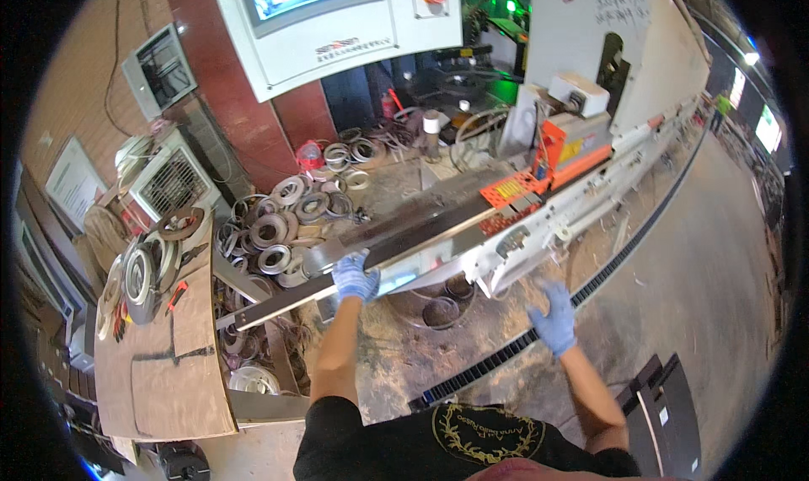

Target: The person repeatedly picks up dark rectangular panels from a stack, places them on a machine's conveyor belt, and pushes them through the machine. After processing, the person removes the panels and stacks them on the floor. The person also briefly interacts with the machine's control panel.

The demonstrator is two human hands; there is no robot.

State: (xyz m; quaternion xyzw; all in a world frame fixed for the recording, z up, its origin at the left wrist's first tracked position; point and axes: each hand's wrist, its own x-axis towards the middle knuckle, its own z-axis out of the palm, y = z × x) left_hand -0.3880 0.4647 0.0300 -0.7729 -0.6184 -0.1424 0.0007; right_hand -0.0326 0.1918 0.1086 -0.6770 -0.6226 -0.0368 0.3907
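My left hand [355, 280], in a light blue glove, lies over the near edge of a long, narrow dark panel [282, 302]. Its fingers stretch across the panel's top. The panel has a pale near edge and runs along the bed of a large white machine [581, 211], its left end jutting past the bed. Further along, an orange guard [511, 189] sits over the machine's track. My right hand [554, 321], gloved the same way, hangs above the floor on the near side of the machine. Its fingers are apart and it touches nothing.
Left stands a wooden table [190, 388] with rolls of edge banding [139, 277] and a red cutter [177, 295]. Many more rolls [270, 228] lie piled behind the panel. A black slotted track [497, 354] crosses the floor; dark boards [674, 413] are at lower right.
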